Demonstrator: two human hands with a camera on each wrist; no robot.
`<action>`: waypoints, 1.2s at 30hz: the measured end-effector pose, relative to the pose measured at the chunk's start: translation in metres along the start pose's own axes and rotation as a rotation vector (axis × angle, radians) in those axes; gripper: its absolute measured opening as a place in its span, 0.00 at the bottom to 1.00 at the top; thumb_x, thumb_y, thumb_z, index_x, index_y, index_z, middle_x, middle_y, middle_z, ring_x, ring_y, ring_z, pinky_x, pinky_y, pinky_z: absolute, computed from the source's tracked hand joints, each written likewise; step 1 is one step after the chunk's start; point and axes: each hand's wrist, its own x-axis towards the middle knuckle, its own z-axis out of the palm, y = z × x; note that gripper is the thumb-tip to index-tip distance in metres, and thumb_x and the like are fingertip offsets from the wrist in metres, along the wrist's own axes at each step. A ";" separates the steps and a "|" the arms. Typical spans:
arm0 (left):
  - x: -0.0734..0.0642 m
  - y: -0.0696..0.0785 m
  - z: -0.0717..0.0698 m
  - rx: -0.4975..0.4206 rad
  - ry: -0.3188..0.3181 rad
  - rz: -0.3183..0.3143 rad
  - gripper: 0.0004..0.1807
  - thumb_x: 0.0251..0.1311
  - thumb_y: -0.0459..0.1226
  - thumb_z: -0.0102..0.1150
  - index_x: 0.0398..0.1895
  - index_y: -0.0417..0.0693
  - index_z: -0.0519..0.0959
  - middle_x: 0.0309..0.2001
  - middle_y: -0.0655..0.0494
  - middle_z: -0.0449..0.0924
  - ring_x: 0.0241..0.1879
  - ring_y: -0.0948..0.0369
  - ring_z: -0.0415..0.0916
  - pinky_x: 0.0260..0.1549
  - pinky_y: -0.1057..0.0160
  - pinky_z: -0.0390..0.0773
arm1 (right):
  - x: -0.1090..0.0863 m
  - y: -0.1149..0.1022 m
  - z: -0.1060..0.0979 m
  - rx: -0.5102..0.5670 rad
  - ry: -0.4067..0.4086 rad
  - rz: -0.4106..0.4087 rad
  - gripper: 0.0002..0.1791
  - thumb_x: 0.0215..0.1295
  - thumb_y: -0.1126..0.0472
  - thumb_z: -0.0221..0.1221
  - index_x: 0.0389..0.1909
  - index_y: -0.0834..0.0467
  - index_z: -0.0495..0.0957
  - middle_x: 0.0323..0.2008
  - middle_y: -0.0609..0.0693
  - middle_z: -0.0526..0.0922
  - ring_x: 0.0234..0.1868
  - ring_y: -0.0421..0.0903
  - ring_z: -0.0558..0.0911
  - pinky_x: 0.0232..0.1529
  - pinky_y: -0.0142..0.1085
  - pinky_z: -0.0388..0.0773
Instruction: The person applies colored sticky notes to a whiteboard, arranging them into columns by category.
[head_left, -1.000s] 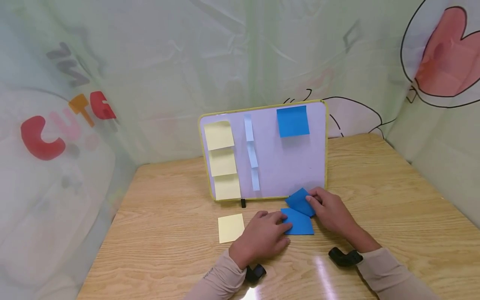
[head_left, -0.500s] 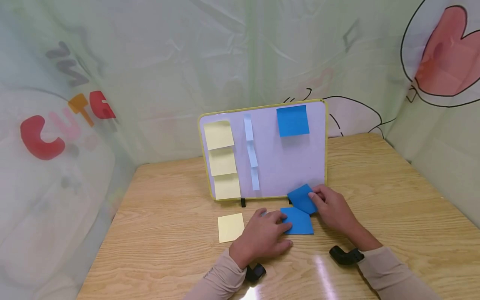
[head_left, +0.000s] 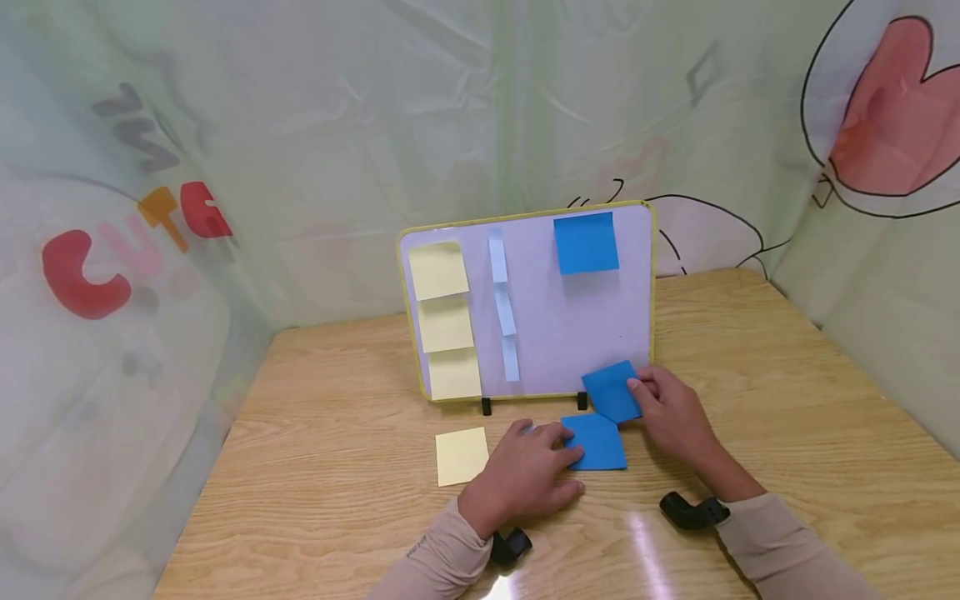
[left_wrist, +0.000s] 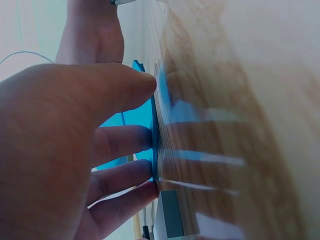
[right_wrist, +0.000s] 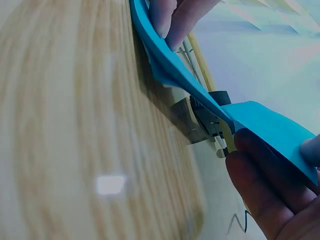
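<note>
A pad of blue sticky notes lies on the table before the whiteboard. The fingertips of my left hand rest on the pad's left part and hold it down, the fingers only slightly bent. My right hand pinches a blue sticky note at its right edge, between thumb and fingers. This note is raised and tilted, and its lower corner meets the pad's upper right corner. In the right wrist view the sheet stretches from the pad to the thumb.
On the whiteboard are several yellow notes, several pale blue strips and one blue note. A yellow pad lies left of my left hand. A pale block sits by its fingertips. Black feet support the board.
The right hand has moved slightly up and to the right, drawing the blue note along and turning it away from the pad. The left hand has stayed in place on the pad.
</note>
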 end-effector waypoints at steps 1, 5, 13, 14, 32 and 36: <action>0.000 0.000 0.000 0.001 -0.001 0.001 0.25 0.68 0.58 0.53 0.63 0.62 0.80 0.61 0.58 0.76 0.60 0.63 0.74 0.62 0.50 0.68 | 0.000 0.000 0.000 0.001 0.005 0.004 0.15 0.79 0.59 0.49 0.49 0.69 0.73 0.25 0.50 0.69 0.27 0.46 0.69 0.30 0.35 0.65; 0.000 0.000 0.000 0.002 0.004 0.003 0.25 0.68 0.58 0.53 0.63 0.62 0.80 0.61 0.59 0.76 0.59 0.63 0.74 0.62 0.50 0.68 | 0.001 0.002 -0.002 0.011 0.028 0.019 0.16 0.80 0.57 0.48 0.48 0.69 0.73 0.24 0.51 0.67 0.25 0.46 0.68 0.30 0.35 0.65; 0.000 -0.001 0.001 -0.002 -0.005 -0.002 0.24 0.70 0.56 0.51 0.64 0.63 0.79 0.62 0.59 0.75 0.61 0.64 0.73 0.62 0.52 0.68 | 0.003 0.006 -0.010 0.044 0.089 0.085 0.23 0.81 0.52 0.45 0.54 0.71 0.71 0.25 0.54 0.69 0.26 0.48 0.69 0.27 0.35 0.66; 0.000 -0.001 0.002 -0.007 -0.008 -0.004 0.24 0.71 0.56 0.51 0.64 0.63 0.79 0.62 0.59 0.75 0.61 0.64 0.73 0.62 0.53 0.68 | 0.003 0.007 -0.011 0.048 0.096 0.090 0.24 0.81 0.52 0.45 0.54 0.71 0.71 0.25 0.54 0.69 0.26 0.48 0.69 0.26 0.35 0.66; 0.002 -0.006 0.007 -0.068 0.016 -0.006 0.22 0.71 0.54 0.52 0.63 0.63 0.80 0.61 0.62 0.75 0.62 0.66 0.71 0.62 0.59 0.67 | 0.002 0.004 -0.015 0.127 0.169 0.088 0.19 0.79 0.55 0.50 0.51 0.69 0.74 0.23 0.52 0.69 0.23 0.45 0.67 0.25 0.33 0.65; 0.002 -0.006 0.006 -0.071 0.016 -0.010 0.21 0.71 0.54 0.52 0.63 0.63 0.80 0.61 0.62 0.75 0.62 0.66 0.71 0.61 0.59 0.67 | 0.005 0.004 -0.014 0.166 0.180 0.065 0.17 0.77 0.58 0.52 0.52 0.70 0.75 0.23 0.50 0.69 0.23 0.44 0.67 0.27 0.31 0.66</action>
